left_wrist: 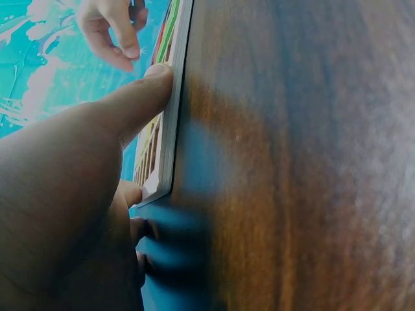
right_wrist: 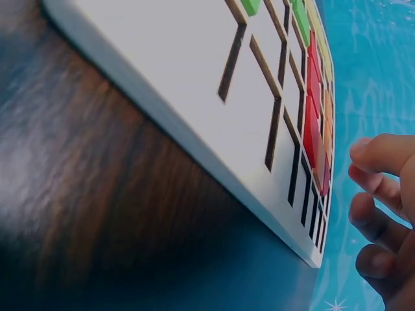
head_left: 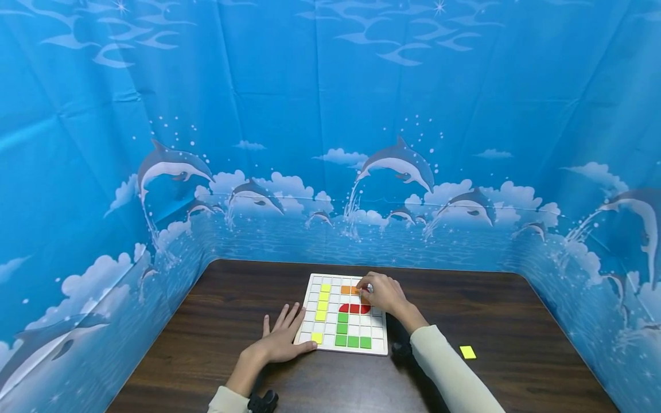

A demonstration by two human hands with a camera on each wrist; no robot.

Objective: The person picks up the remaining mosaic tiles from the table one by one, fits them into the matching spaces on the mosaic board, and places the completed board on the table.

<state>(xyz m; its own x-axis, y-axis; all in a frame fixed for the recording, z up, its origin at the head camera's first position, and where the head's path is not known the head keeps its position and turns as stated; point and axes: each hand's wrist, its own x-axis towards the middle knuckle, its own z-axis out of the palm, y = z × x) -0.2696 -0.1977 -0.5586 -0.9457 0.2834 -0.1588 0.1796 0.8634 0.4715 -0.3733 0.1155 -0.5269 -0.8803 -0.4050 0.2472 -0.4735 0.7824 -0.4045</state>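
A white gridded board (head_left: 307, 321) lies on the dark wooden table, with coloured tiles in some of its squares. My left hand (head_left: 281, 339) rests spread at the board's near left corner, thumb on its front edge near a single yellow tile (head_left: 317, 338). Over the far right part of the board is my right hand (head_left: 383, 293), fingers bent, fingertips at the orange tiles (head_left: 345, 290). No tile shows between the fingers (right_wrist: 373, 155) in the right wrist view. Red tiles (head_left: 354, 308) form a row just nearer, and green tiles (head_left: 342, 328) form an L below them.
Yellow tiles (head_left: 322, 305) stand in a column on the board's left side. One loose yellow tile (head_left: 467, 352) lies on the table (head_left: 496, 310) to the right, beside the right sleeve. A blue dolphin-print curtain (head_left: 320, 143) encloses the table's back and sides.
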